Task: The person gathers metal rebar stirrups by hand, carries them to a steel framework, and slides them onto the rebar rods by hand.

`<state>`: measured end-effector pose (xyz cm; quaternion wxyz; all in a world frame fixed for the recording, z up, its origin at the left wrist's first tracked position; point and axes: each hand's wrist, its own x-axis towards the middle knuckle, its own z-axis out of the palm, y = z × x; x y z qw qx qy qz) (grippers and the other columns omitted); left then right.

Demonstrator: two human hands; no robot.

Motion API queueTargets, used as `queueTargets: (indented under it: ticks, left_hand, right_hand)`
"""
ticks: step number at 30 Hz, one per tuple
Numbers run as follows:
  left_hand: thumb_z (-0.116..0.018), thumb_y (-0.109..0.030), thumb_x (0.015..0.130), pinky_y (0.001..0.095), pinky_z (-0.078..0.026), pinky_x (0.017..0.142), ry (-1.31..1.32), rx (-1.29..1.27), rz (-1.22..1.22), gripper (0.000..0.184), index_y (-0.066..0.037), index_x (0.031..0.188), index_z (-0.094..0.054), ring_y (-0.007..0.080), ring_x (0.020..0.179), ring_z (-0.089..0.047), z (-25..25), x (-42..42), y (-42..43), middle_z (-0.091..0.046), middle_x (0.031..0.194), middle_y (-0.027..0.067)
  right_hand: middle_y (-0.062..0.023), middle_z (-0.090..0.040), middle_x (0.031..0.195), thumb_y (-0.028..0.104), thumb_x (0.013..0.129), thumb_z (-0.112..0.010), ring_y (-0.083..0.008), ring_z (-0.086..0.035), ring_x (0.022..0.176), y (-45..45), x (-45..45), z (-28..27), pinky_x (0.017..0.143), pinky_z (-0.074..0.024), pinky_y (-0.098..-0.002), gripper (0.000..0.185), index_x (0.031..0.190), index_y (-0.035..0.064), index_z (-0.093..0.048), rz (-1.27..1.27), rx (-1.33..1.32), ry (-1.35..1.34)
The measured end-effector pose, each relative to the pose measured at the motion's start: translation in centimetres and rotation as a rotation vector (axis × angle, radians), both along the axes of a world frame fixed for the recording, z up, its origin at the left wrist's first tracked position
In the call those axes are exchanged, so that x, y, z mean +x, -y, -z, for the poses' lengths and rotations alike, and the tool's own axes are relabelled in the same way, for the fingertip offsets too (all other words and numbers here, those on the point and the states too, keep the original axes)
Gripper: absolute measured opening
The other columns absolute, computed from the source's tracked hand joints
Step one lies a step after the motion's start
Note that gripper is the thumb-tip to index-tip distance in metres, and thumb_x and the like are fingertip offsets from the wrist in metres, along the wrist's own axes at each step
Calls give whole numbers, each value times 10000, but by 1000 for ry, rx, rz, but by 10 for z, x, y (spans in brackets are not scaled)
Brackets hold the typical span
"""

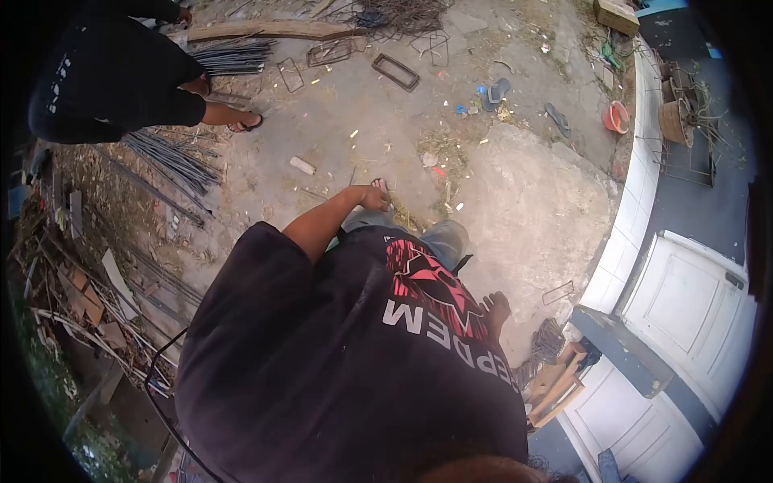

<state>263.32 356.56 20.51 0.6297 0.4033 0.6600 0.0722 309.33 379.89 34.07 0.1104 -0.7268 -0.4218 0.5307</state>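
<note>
My left hand [373, 198] is over my left knee, beside my sandalled foot [381, 184]. Its fingers are curled together, and whatever they hold, if anything, is too small to tell. Past the edge of my dark printed shirt [346, 338], my right hand [496, 309] shows in part, low on the right, fingers somewhat apart and nothing visible in them. Grey trousers [445, 239] cover my bent knees. A short pale block [303, 166] lies on the ground ahead of my left hand.
Another person in dark clothes [121, 80] stands at upper left, between bundles of metal rods [173, 165]. Rectangular metal frames [395, 72], loose sandals [495, 94] and a red bucket [616, 117] lie ahead. Scrap wood [80, 294] is left; white doors [684, 302] are right.
</note>
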Motion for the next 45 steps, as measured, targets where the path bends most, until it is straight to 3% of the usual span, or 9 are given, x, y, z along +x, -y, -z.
queueTargets:
  ticks: [4, 6, 13, 17, 19, 23, 31, 38, 45]
  left_hand:
    - [-561, -594, 906, 401, -333, 1174, 14, 5, -224, 807, -8, 1457, -492, 366, 1394, -455, 11, -54, 24, -471, 1503, 232]
    - [-570, -584, 908, 394, -341, 1173, 9, -49, -415, 809, 14, 1448, -493, 366, 1388, -461, 55, -65, 47, -488, 1482, 245]
    - [-656, -536, 894, 405, -394, 1127, 119, -241, -1216, 853, 39, 1480, -425, 365, 1370, -488, 57, -105, 63, -506, 1451, 283]
    - [-727, -552, 830, 422, -403, 1108, -59, -217, -1659, 1043, -3, 1575, -246, 394, 1380, -458, 138, -134, 26, -410, 1512, 315]
    - [-760, -533, 783, 415, -393, 1118, 140, -107, -1806, 1076, -51, 1590, -237, 396, 1362, -468, 147, -178, 8, -409, 1516, 303]
    - [-811, -414, 729, 458, -385, 1129, -461, -221, -1424, 1034, -112, 1575, -298, 408, 1366, -450, 199, -231, -20, -413, 1516, 267]
    - [-769, -340, 810, 470, -381, 1131, -750, -290, -1511, 710, -89, 1436, -545, 376, 1344, -495, 263, -296, -12, -521, 1458, 195]
    - [-753, -350, 870, 437, -409, 1095, -1026, -102, -1721, 600, -65, 1377, -605, 319, 1264, -566, 350, -323, -17, -625, 1337, 189]
    - [-789, -308, 841, 415, -525, 889, -1054, 56, -1489, 514, -59, 1275, -672, 298, 989, -687, 382, -386, -20, -702, 1147, 206]
  right_hand:
    - [-132, -667, 1022, 174, 959, -625, -238, -693, 839, -25, -124, 60, 629, -586, -362, 302, 1213, 11, -633, -371, -137, 64]
    - [-135, -670, 1033, 189, 958, -627, -239, -697, 851, -65, -176, 96, 647, -593, -371, 307, 1205, 7, -641, -520, -186, 41]
    - [-62, -690, 953, 183, 958, -613, -155, -665, 800, -217, -457, 173, 640, -560, -306, 275, 1180, 36, -681, -1071, -54, 104]
    - [-56, -703, 930, 249, 939, -651, -140, -668, 770, -271, -631, 291, 604, -535, -291, 313, 1159, 33, -702, -1357, -35, 144]
    - [-127, -720, 879, 269, 912, -667, -215, -694, 762, -294, -689, 383, 669, -533, -337, 308, 1076, 15, -730, -1572, 135, 104]
    - [-208, -734, 904, 303, 899, -680, -334, -722, 851, -247, -832, 489, 764, -544, -407, 310, 1041, 35, -744, -1728, 263, -11]
    - [-202, -703, 995, 323, 890, -695, -423, -696, 888, -151, -925, 692, 779, -546, -499, 361, 1079, 17, -666, -2142, 665, 124]
    - [-222, -706, 934, 274, 861, -723, -438, -685, 875, -152, -923, 736, 762, -537, -511, 300, 979, 7, -653, -2087, 703, 211]
    - [-216, -706, 821, 203, 800, -769, -391, -692, 798, -183, -925, 744, 702, -534, -414, 219, 884, 10, -707, -1880, 415, -76]
